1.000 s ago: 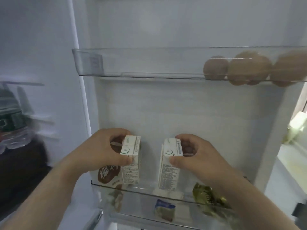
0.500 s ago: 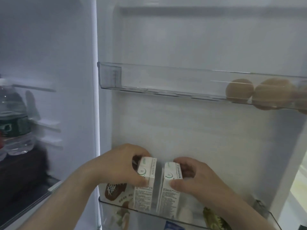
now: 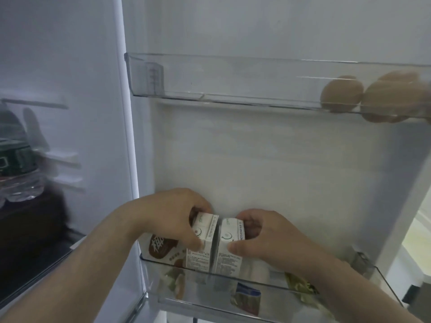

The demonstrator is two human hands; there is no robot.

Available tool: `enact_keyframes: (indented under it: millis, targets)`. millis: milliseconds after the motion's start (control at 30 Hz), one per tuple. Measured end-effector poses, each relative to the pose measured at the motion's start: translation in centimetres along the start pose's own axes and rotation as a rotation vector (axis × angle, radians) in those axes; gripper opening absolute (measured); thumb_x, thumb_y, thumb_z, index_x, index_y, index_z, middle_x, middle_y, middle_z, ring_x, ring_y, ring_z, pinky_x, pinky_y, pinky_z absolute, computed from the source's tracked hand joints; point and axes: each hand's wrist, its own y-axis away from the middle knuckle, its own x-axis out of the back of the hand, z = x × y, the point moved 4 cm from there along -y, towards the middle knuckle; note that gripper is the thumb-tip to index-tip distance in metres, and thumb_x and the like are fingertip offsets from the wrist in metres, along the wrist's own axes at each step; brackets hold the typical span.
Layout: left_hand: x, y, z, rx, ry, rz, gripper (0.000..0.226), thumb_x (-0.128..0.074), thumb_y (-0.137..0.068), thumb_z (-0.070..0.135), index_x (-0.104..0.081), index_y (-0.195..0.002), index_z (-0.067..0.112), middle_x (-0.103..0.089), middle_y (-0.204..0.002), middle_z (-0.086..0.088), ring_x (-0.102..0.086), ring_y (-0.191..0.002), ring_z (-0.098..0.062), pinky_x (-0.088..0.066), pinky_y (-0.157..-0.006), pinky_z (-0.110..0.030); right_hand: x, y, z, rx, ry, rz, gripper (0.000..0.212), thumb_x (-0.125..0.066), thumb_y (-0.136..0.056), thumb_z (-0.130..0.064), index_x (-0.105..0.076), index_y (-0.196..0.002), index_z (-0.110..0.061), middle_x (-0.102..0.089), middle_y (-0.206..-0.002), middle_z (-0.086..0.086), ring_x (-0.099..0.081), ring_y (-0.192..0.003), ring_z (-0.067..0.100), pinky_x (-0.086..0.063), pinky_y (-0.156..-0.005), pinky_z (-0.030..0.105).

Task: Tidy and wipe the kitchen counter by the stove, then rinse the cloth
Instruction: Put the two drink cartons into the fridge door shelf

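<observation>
Both forearms reach in from 6 o'clock, wrists bent down. The left hand [image 3: 172,220] curls over the left carton [image 3: 203,243], thumb on its front; the right hand [image 3: 263,238] grips the right carton [image 3: 229,245] likewise. Both cartons stand upright, touching, in the lower door shelf [image 3: 205,292]. Eggs [image 3: 341,94] sit at 2 o'clock

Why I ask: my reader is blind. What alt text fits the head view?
Two bare hands each hold a small white carton, side by side in a fridge door's lower shelf: the left hand grips the left carton, the right hand the right carton. Brown eggs lie in the clear upper shelf, at its right end.
</observation>
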Motion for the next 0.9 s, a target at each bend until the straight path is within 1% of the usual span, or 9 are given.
enact_keyframes:
  millis: [100,133,200,333,467,567,633,767,900]
  targets:
    - [-0.5,-0.1,-0.1,-0.011,0.006,-0.011,0.046,-0.081,-0.057,0.035,-0.066,-0.100,0.035,-0.071,-0.092,0.012,-0.068,-0.085,-0.008,-0.058,-0.079,-0.042,0.1,-0.1,0.0,-0.002,0.001,0.006,0.032,-0.085,-0.066,-0.023,-0.070,-0.094,-0.020,-0.076,-0.087,-0.008,-0.072,-0.083,0.009,-0.057,-0.086,0.040]
    - [-0.6,-0.1,-0.2,-0.020,-0.006,-0.008,0.046,-0.081,-0.057,0.036,-0.066,-0.101,0.035,-0.071,-0.093,0.012,-0.068,-0.085,-0.008,-0.057,-0.079,-0.042,0.1,0.0,-0.1,-0.004,-0.002,0.009,0.030,-0.085,-0.068,-0.020,-0.070,-0.094,-0.020,-0.076,-0.087,-0.008,-0.072,-0.082,0.007,-0.058,-0.086,0.038]
    - [-0.7,-0.1,-0.3,-0.028,-0.021,0.002,0.048,-0.081,-0.057,0.038,-0.066,-0.102,0.035,-0.070,-0.095,0.014,-0.067,-0.087,-0.006,-0.057,-0.080,-0.041,-0.1,0.0,-0.3,0.004,0.000,0.020,0.032,-0.086,-0.067,-0.018,-0.070,-0.094,-0.021,-0.076,-0.087,-0.009,-0.072,-0.081,0.006,-0.058,-0.085,0.037]
    - [-0.5,0.2,-0.6,-0.037,-0.062,0.021,0.051,-0.082,-0.059,0.038,-0.066,-0.107,0.034,-0.069,-0.098,0.014,-0.065,-0.088,-0.004,-0.056,-0.081,-0.038,-0.3,-0.1,-0.1,0.024,0.010,0.028,0.036,-0.088,-0.062,-0.023,-0.070,-0.094,-0.023,-0.076,-0.088,-0.009,-0.073,-0.083,0.008,-0.058,-0.086,0.042]
    - [-0.5,0.4,-1.1,-0.017,-0.101,0.030,0.053,-0.081,-0.060,0.041,-0.062,-0.109,0.037,-0.065,-0.100,0.016,-0.062,-0.090,-0.002,-0.055,-0.081,-0.035,-1.0,-0.3,-0.1,0.014,0.012,0.000,0.048,-0.087,-0.052,-0.032,-0.068,-0.095,-0.025,-0.076,-0.089,-0.009,-0.073,-0.084,0.008,-0.058,-0.086,0.041]
    - [-0.4,0.3,-1.3,-0.012,-0.159,0.033,0.051,-0.079,-0.062,0.043,-0.060,-0.109,0.036,-0.062,-0.100,0.016,-0.060,-0.091,-0.003,-0.054,-0.082,-0.035,-1.4,-0.5,-0.2,0.018,0.027,0.016,0.044,-0.088,-0.057,-0.027,-0.067,-0.095,-0.025,-0.076,-0.088,-0.011,-0.072,-0.082,0.006,-0.058,-0.085,0.039]
    - [-0.1,0.6,-1.4,-0.010,-0.175,0.056,0.050,-0.078,-0.064,0.041,-0.059,-0.110,0.034,-0.060,-0.101,0.015,-0.059,-0.091,-0.004,-0.054,-0.082,-0.036,-1.5,-0.4,-0.3,0.036,0.026,0.033,0.042,-0.087,-0.058,-0.028,-0.066,-0.094,-0.024,-0.076,-0.089,-0.010,-0.072,-0.082,0.005,-0.059,-0.084,0.040]
    - [0.7,1.1,-1.3,-0.013,-0.190,0.096,0.046,-0.080,-0.068,0.036,-0.059,-0.109,0.032,-0.058,-0.100,0.014,-0.057,-0.090,-0.002,-0.052,-0.081,-0.031,-1.3,-0.4,-0.1,0.052,-0.025,0.063,0.042,-0.087,-0.061,-0.029,-0.065,-0.096,-0.023,-0.075,-0.092,-0.007,-0.072,-0.084,0.008,-0.059,-0.084,0.043]
    - [0.4,0.6,-1.0,-0.006,-0.228,0.066,0.045,-0.079,-0.068,0.038,-0.057,-0.107,0.032,-0.056,-0.100,0.014,-0.056,-0.092,-0.005,-0.052,-0.083,-0.035,-2.3,-0.7,0.2,0.030,0.025,0.016,0.055,-0.084,-0.048,-0.042,-0.061,-0.095,-0.026,-0.075,-0.093,-0.008,-0.072,-0.085,0.008,-0.059,-0.084,0.042]
